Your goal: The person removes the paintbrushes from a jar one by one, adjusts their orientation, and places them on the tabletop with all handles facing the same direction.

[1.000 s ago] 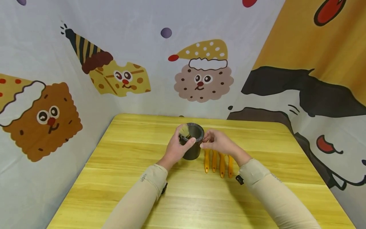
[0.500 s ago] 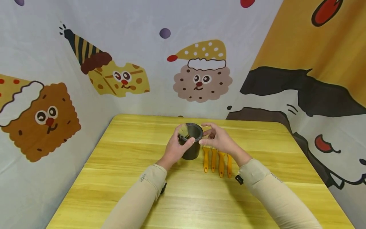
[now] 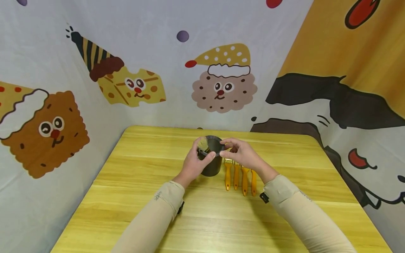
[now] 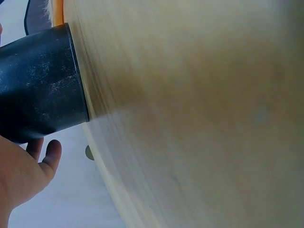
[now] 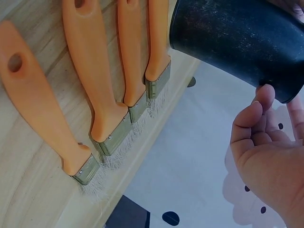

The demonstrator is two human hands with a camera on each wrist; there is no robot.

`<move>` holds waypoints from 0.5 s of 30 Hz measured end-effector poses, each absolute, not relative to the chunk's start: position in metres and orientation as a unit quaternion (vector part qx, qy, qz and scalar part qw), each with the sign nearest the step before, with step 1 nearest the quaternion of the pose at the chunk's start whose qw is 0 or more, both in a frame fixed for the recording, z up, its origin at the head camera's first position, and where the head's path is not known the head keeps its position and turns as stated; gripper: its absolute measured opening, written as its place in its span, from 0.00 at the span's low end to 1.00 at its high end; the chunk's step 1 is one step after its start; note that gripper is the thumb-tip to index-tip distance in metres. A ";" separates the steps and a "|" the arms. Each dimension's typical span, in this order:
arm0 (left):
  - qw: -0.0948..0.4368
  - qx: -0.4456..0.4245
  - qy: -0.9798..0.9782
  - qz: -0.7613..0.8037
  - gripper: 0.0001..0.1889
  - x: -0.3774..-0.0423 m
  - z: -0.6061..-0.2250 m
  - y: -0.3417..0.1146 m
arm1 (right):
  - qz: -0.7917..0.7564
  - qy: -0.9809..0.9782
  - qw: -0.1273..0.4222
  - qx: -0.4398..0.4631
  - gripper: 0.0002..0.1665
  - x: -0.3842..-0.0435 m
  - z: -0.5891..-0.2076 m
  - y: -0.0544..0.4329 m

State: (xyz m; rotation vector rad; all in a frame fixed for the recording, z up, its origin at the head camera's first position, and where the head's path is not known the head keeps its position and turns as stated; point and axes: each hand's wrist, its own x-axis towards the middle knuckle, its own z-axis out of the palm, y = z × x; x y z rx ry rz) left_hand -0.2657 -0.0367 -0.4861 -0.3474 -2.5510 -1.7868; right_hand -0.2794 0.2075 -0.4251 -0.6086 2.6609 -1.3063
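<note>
- Bkgd. cloth: biggest thing, pale w/ an orange-yellow part at R, hung behind & along the sides. Printed figs. incl. brown biscuit, yellow cheese, pinkish cookie, plus a blk.-and-white fig. at far R.
- Desk: yellowish wood grain, rounded far corners, far edge near the cloth.
- Sleeves: beige, both reaching in from the near side, one per arm.
- L hand: on L side of cup, thumb over near rim, other fingers round the outside; holding it.
- R hand: at R side of cup's mouth, thumb & fingers bent in onto the rim, gripping it. Palm hangs above upper ends of the brushes on the desk.
- Blk. cup: upright, mouth up, between both hands, toward far half of desk; wall scuffed in wrist views. Can't tell if base touches desk or sits just above.
- 4 brushes: orange handles w/ hanging holes, flat on desk just R of cup, side by side; handles twd. person, pale bristles twd. far edge. Third from person's L is widest.
- Brush in cup: bristles up, against L inner side by L hand; handle mostly hidden.
- Blk. wrist gadgets: small, 1 at each cuff.
</note>
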 end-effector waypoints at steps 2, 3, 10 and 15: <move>0.004 -0.110 -0.815 -0.569 0.46 -0.266 -0.486 -0.037 | -0.430 0.878 0.059 -0.201 0.29 -0.279 -0.424 0.207; 0.004 -0.110 -0.815 -0.568 0.46 -0.265 -0.486 -0.037 | -0.430 0.879 0.059 -0.200 0.29 -0.279 -0.424 0.207; 0.003 -0.108 -0.817 -0.566 0.47 -0.265 -0.485 -0.037 | -0.418 0.885 0.058 -0.199 0.29 -0.277 -0.422 0.205; 0.003 -0.110 -0.818 -0.565 0.47 -0.265 -0.486 -0.037 | -0.385 0.897 0.069 -0.205 0.26 -0.278 -0.414 0.192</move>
